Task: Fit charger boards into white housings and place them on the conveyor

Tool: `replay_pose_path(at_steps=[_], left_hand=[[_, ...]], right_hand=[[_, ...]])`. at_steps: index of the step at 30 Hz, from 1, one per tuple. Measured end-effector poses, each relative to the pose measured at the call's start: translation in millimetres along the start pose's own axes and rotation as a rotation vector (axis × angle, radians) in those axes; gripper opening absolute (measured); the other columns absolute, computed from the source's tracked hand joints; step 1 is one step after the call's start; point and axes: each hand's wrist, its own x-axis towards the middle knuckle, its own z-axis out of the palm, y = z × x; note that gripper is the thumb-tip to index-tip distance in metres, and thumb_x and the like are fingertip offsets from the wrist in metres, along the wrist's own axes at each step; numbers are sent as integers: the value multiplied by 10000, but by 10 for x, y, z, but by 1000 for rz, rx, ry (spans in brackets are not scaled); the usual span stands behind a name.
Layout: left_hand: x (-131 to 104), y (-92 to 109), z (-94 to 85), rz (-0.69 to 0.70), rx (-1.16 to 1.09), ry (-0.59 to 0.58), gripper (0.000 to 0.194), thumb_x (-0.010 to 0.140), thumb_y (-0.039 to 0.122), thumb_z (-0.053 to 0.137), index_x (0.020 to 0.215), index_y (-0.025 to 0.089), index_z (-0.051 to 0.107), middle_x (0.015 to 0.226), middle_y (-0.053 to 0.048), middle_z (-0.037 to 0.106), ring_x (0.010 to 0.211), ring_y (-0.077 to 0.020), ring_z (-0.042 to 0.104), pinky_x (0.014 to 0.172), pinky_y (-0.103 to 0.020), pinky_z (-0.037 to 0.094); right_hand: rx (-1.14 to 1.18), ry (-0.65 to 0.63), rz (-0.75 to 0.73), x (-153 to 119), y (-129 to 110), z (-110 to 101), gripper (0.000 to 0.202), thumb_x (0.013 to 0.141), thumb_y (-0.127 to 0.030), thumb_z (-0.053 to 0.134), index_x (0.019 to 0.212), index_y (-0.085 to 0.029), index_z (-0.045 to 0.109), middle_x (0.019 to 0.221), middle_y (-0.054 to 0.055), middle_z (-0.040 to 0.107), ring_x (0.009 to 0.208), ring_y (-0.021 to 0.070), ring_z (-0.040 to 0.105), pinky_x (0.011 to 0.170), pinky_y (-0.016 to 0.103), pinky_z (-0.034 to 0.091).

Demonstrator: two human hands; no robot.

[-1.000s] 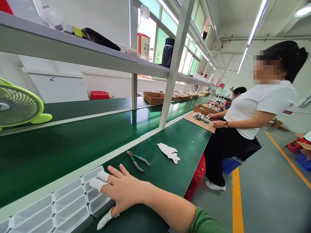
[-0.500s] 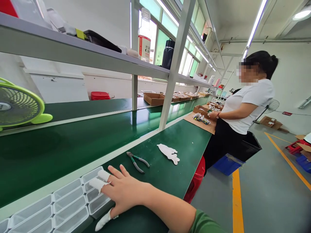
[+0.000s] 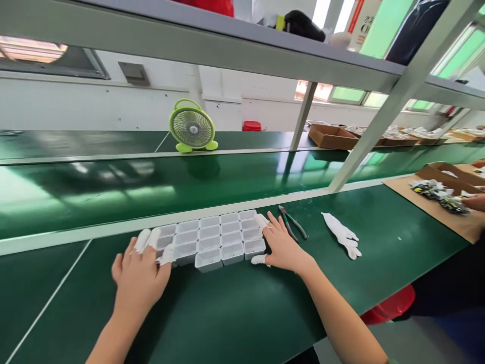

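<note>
Rows of translucent plastic bins (image 3: 209, 258) stand side by side on the green bench, and those I can see into look empty. At their left end, my left hand (image 3: 138, 273) lies with fingers stretched out against the end bins; white finger covers are on its thumb and two fingers. Against the right end rests my right hand (image 3: 282, 245), fingers spread, with white covers on its thumb and a fingertip. Close beyond it lie diagonal cutting pliers (image 3: 291, 222) with dark handles. Farther right is a flat white glove (image 3: 341, 235).
A green fan (image 3: 192, 126) stands behind the dark green belt (image 3: 151, 189). A slanted post (image 3: 379, 136) rises from the bench to the shelf (image 3: 227, 43). At the right, a co-worker's hand (image 3: 475, 201) is by small parts (image 3: 435, 192) on cardboard. A red stool (image 3: 394, 306) is below.
My view has swung left and down, bringing my left hand and the whole block of bins into sight. My right hand is still at the bins' right end.
</note>
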Motion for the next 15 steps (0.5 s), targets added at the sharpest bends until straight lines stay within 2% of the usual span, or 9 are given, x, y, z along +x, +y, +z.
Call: replay_pose_path(at_steps=[4, 9, 12, 15], left_hand=[[4, 52, 44, 24, 20, -37, 562, 883, 371, 296, 1241, 42, 576, 1323, -289, 569, 1471, -369, 320, 1212, -563, 181], [-16, 43, 73, 7, -71, -30, 469, 855, 374, 367, 1124, 97, 633, 1279, -263, 602, 1468, -370, 328, 1229, -555, 140], [4, 78, 18, -52, -250, 0, 460, 858, 386, 409, 1176, 142, 635, 1309, -218, 602, 1451, -362, 359, 1233, -559, 138], [47, 118, -60, -159, -578, 63, 489, 912, 403, 441, 1341, 207, 568, 1446, -135, 529, 1485, -291, 310, 1249, -469, 181]], right_hand=[[17, 9, -12, 7, -35, 11, 518, 804, -424, 781, 1189, -151, 567, 1605, 208, 347, 1560, 394, 35, 1245, 657, 93], [21, -33, 4, 32, -44, 41, 373, 839, -267, 713, 1163, -138, 578, 1539, 223, 439, 1562, 379, 38, 1244, 647, 96], [126, -15, 8, 32, -30, 47, 593, 836, -280, 711, 1374, -169, 490, 1619, 184, 332, 1568, 351, 32, 1253, 623, 89], [347, 5, 37, 24, -7, 57, 935, 827, -385, 736, 1582, -236, 206, 1687, 133, 168, 1575, 305, 54, 1267, 565, 137]])
